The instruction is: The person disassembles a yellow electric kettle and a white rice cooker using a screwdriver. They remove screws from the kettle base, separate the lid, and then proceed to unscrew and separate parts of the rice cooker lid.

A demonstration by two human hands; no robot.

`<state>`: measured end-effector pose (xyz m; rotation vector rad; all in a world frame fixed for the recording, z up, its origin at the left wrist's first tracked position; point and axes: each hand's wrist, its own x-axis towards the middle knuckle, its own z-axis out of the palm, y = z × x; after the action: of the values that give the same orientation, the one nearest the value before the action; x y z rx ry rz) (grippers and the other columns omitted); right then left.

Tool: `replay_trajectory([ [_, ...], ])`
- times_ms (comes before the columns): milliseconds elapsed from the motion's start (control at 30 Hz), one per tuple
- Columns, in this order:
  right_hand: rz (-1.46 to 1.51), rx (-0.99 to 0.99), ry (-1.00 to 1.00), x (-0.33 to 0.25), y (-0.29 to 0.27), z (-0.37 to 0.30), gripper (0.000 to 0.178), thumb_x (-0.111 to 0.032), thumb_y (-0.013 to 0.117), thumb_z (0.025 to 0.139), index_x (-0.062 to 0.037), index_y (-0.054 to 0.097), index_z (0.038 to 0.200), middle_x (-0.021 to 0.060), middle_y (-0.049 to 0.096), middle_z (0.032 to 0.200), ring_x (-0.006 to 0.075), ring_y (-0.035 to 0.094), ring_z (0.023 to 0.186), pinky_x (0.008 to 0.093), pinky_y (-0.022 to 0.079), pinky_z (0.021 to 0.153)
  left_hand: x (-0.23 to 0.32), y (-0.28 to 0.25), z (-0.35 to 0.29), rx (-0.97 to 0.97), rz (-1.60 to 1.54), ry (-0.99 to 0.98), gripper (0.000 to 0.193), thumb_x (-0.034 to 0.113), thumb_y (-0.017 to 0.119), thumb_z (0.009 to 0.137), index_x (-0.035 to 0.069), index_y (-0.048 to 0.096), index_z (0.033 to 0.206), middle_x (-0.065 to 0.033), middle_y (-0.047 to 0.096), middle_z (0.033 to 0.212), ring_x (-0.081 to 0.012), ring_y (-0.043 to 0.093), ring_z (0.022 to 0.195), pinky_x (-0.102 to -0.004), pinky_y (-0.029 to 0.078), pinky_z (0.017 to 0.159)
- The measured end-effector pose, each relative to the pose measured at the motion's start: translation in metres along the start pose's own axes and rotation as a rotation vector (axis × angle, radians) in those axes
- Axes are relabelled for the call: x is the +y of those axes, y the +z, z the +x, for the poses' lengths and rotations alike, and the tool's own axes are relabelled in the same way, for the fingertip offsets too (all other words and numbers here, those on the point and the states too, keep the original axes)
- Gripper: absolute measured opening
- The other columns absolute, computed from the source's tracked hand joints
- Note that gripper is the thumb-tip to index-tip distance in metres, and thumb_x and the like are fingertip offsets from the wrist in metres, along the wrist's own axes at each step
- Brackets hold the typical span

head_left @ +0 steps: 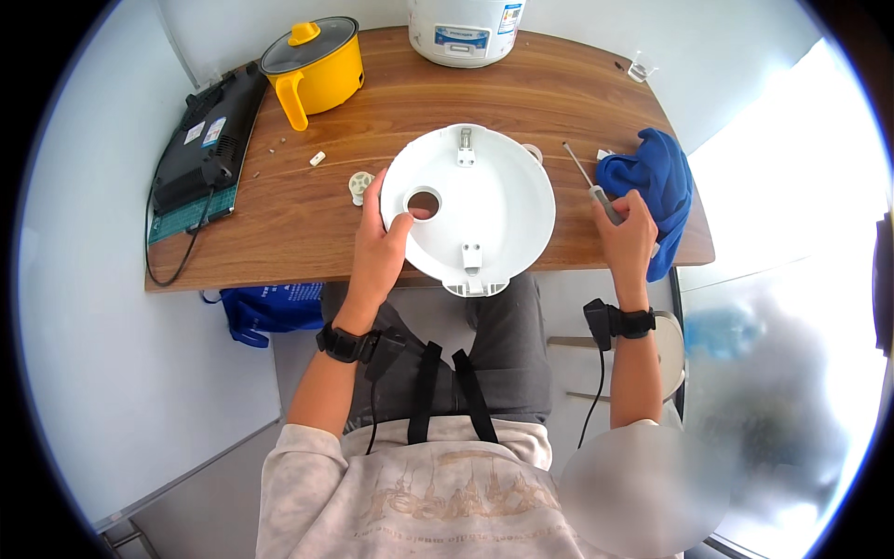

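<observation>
A round white plastic cover (498, 200), shaped like an appliance lid, is tilted up over the table's near edge. My left hand (380, 244) grips its left rim, the thumb beside the round hole. Two small brackets sit on its inner face, one near the top and one near the bottom. To the right, my right hand (628, 233) is closed around the grey handle of a screwdriver (603, 202), whose shaft points up and left, apart from the cover. A crumpled blue cloth (656, 177) lies right beside that hand. Behind the cover's left edge is a small cream plastic wheel-like part (360, 187).
On the wooden table (391, 102) stand a yellow pot (326, 79) with a glass lid and a white appliance (463, 37). A black device (207, 140) with a cable rests on a green mat (177, 222) at left. A small clear cup (641, 67) is far right.
</observation>
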<state>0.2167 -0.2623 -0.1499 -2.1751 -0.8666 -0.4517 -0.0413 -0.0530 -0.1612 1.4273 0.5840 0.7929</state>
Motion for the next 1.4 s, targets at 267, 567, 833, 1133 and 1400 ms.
replay_trajectory([
  [267,-0.189,-0.023,-0.069,-0.003,0.013,-0.012,0.029,-0.023,0.075,0.088,-0.0073,0.051,0.086,0.0103,0.060,0.081,0.0340,0.061,0.070,0.0426,0.049,0.062,0.000,-0.004,0.001,0.013,0.172,0.013,0.063,0.016,0.055,0.096,0.002,0.033,0.153,-0.0176,0.057,0.138,-0.0250,0.057,0.124,-0.0343,0.044,0.105],
  [567,-0.138,0.024,-0.089,-0.001,0.022,-0.015,0.024,-0.023,0.074,0.088,-0.0088,0.057,0.097,0.0092,0.062,0.094,0.0339,0.064,0.082,0.0434,0.051,0.066,0.026,-0.018,-0.008,0.057,0.325,-0.151,0.045,0.023,0.057,0.101,0.005,0.045,0.140,-0.0135,0.068,0.089,-0.0191,0.066,0.079,-0.0345,0.052,0.073],
  [833,-0.092,0.034,-0.104,-0.002,0.024,-0.017,0.022,-0.018,0.070,0.089,-0.0069,0.059,0.105,0.0124,0.060,0.105,0.0359,0.064,0.089,0.0443,0.053,0.072,0.014,-0.072,0.018,0.063,0.858,0.282,0.040,0.009,0.067,0.092,0.011,0.057,0.131,-0.0119,0.063,0.104,-0.0226,0.062,0.083,-0.0329,0.050,0.071],
  [1133,-0.093,0.155,-0.197,0.000,0.023,-0.015,0.027,-0.015,0.072,0.086,-0.0048,0.059,0.107,0.0153,0.057,0.112,0.0350,0.061,0.098,0.0419,0.052,0.080,0.022,-0.071,0.045,-0.081,1.008,0.201,0.041,0.016,0.071,0.093,0.009,0.060,0.132,-0.0147,0.066,0.120,-0.0268,0.066,0.095,-0.0362,0.054,0.081],
  [1400,0.487,-0.282,0.248,-0.052,0.000,-0.038,0.039,-0.021,0.066,0.097,-0.0020,0.052,0.128,0.0112,0.064,0.089,0.0188,0.062,0.064,0.0322,0.049,0.057,0.022,-0.092,0.022,0.030,0.683,0.094,0.033,0.023,0.070,0.096,0.006,0.061,0.123,-0.0085,0.068,0.111,-0.0175,0.066,0.091,-0.0309,0.053,0.081],
])
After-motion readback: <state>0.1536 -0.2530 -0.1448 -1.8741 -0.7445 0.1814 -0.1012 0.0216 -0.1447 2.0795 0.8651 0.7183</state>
